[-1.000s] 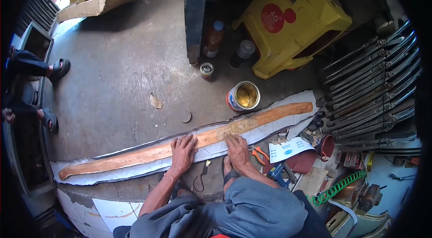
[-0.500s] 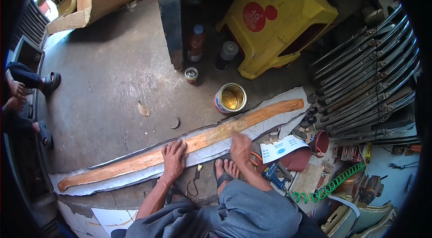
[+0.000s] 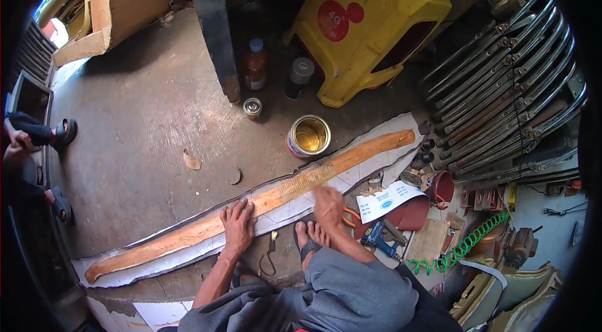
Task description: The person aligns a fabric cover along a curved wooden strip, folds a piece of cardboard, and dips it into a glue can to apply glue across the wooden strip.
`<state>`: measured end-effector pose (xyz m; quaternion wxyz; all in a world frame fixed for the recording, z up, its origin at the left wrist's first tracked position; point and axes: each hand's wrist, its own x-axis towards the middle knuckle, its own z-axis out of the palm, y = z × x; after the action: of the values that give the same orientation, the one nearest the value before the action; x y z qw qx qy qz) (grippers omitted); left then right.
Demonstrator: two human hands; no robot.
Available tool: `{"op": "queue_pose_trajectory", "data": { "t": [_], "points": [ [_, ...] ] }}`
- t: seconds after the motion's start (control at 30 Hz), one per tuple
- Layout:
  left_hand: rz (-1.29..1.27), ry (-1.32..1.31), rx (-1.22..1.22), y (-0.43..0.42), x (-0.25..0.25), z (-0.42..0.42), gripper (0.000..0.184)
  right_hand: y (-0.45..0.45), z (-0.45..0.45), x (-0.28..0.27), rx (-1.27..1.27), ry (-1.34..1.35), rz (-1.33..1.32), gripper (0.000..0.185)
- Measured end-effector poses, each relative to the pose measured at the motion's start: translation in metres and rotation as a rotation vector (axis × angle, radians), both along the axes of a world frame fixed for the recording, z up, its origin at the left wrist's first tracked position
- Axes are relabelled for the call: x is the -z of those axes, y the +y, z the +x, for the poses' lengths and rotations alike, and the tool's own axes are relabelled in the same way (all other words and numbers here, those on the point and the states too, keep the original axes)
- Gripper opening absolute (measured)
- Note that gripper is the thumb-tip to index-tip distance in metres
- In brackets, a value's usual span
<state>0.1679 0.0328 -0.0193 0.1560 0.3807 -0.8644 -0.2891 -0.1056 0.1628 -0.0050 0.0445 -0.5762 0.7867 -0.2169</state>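
A long, slightly curved orange-brown strip [image 3: 188, 235] lies across a larger whitish sheet [image 3: 141, 274] with dark edges on the floor. A yellowish, grid-marked patch [image 3: 307, 181] covers part of the strip right of its middle. My left hand [image 3: 238, 225] presses on the strip with its fingers laid out flat. Near the lower edge of the patch, my right hand [image 3: 329, 210] is closed, its fingers curled and slightly blurred; whatever it may hold is hidden. Just beyond the strip stands an open tin can [image 3: 308, 136] with yellowish liquid or lining inside.
A small can [image 3: 252, 108], a bottle [image 3: 255, 63] and a grey-capped can [image 3: 299, 78] stand near a yellow plastic stool [image 3: 370, 25]. At right lie a blue tool [image 3: 379, 239], printed paper [image 3: 390, 201], a green coiled hose [image 3: 470, 244] and stacked metal bars [image 3: 501, 81]. Another person's foot [image 3: 64, 132] is left.
The whole view has shifted a little, so the surroundings sit further left. My left hand stays on the strip; my right hand stays closed by the patch, slightly moved.
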Motion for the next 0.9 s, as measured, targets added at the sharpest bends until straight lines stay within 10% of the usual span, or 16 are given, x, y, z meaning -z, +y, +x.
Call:
{"op": "queue_pose_trajectory", "data": {
  "t": [0.9],
  "points": [
    [-0.044,-0.007,0.023,0.005,-0.006,0.001,0.053,-0.041,-0.037,-0.015,-0.037,0.091,0.036,0.022]
  ]
}}
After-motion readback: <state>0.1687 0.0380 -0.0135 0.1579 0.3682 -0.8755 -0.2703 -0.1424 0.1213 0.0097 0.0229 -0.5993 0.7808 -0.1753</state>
